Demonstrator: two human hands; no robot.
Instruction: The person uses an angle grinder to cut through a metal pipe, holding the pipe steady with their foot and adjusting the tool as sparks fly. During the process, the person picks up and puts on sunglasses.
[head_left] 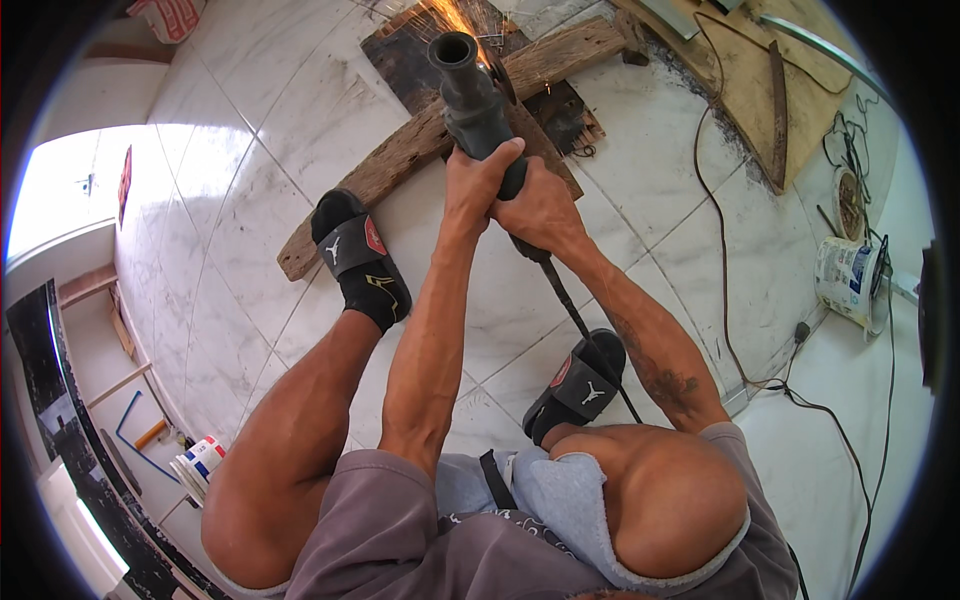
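Both my hands are wrapped around a dark power tool (470, 105): my left hand (475, 180) grips its body, and my right hand (535, 205) holds it just to the right and slightly lower. A cutting disc (497, 75) is partly hidden behind the tool, and orange sparks (452, 18) spray from there toward the top. Beneath lie a weathered wooden beam (390, 150) and a dark, worn board (395, 55); the exact cutting point is hidden. My left sandalled foot (355, 255) is against the beam. A black cord (560, 300) hangs from the tool.
Marble-look floor tiles (230, 260) surround me. At upper right lies plywood (820, 125) with metal strips and a long cable (705, 160). A white bucket (840, 275) stands by the right wall. On the left are a black panel (55, 400), a blue-framed saw (128, 420) and another bucket (195, 465).
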